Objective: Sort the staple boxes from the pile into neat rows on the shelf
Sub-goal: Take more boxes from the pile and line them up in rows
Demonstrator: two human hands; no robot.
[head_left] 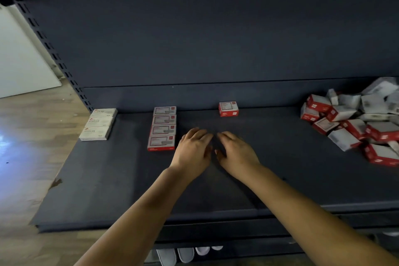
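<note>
A dark shelf point(108, 179) carries a jumbled pile of red-and-white staple boxes point(354, 123) at the far right. One row of several red-edged boxes point(163, 128) runs front to back left of centre. Another row of three white boxes point(98, 124) lies at the left edge. A single red box point(228, 109) stands alone by the back wall. My left hand point(194, 149) and my right hand point(236, 151) hover side by side over the middle of the shelf, palms down, fingers relaxed, holding nothing. The left hand is just right of the red-edged row.
The shelf's dark back panel point(216, 39) rises behind everything, with a slotted upright point(54, 54) at the left. Wooden floor point(26, 136) lies left of the shelf. Pale shoes point(179, 255) show under the shelf's front edge.
</note>
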